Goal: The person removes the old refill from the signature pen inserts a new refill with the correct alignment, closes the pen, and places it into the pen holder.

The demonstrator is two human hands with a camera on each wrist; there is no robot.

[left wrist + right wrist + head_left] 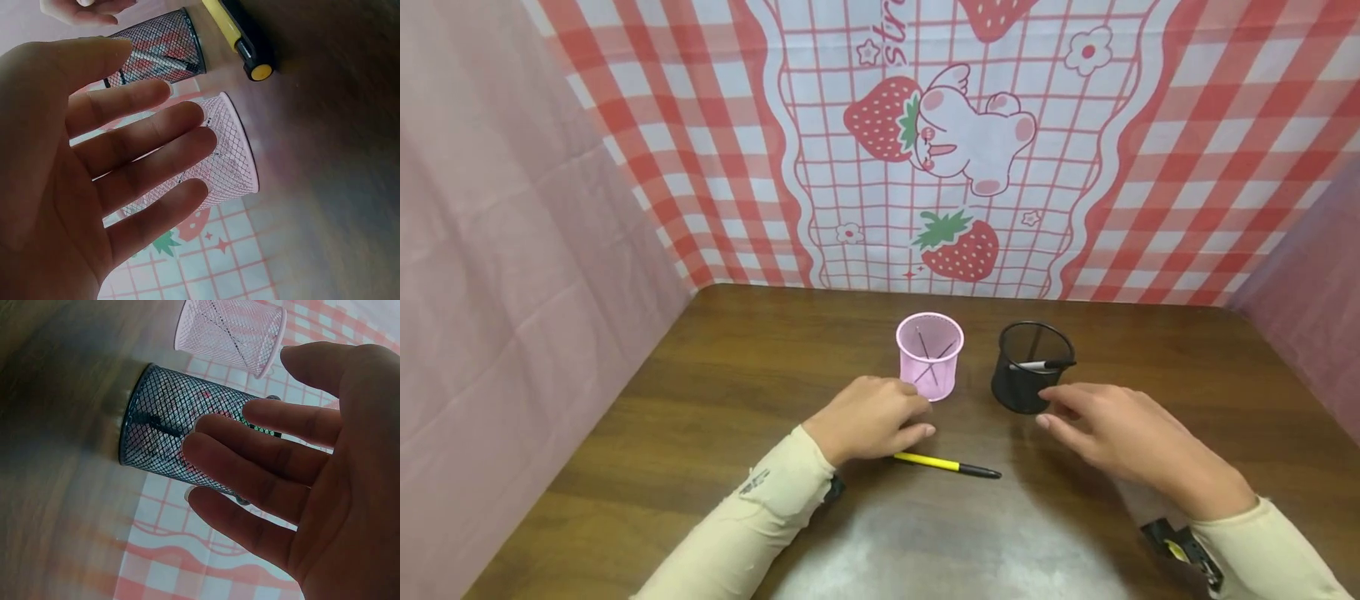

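- Left of the black cup [1018,398] stands the pink cup [942,383], near the left hand [868,418], fingers released.
- Beside the black cup: right hand [1123,433], fingers loose, grasping nothing.
- Inside it, 1 marker [1030,365] slants, likely propped by the rim; front-left lies the yellow pen [934,461].

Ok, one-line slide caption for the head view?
Left hand near the pink cup, right hand near the black cup, yellow pen lying on the table.

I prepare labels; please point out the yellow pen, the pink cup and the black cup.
Yellow pen [944,464]: head view, yellow barrel.
Pink cup [936,382]: head view, front wall.
Black cup [1020,392]: head view, front wall.
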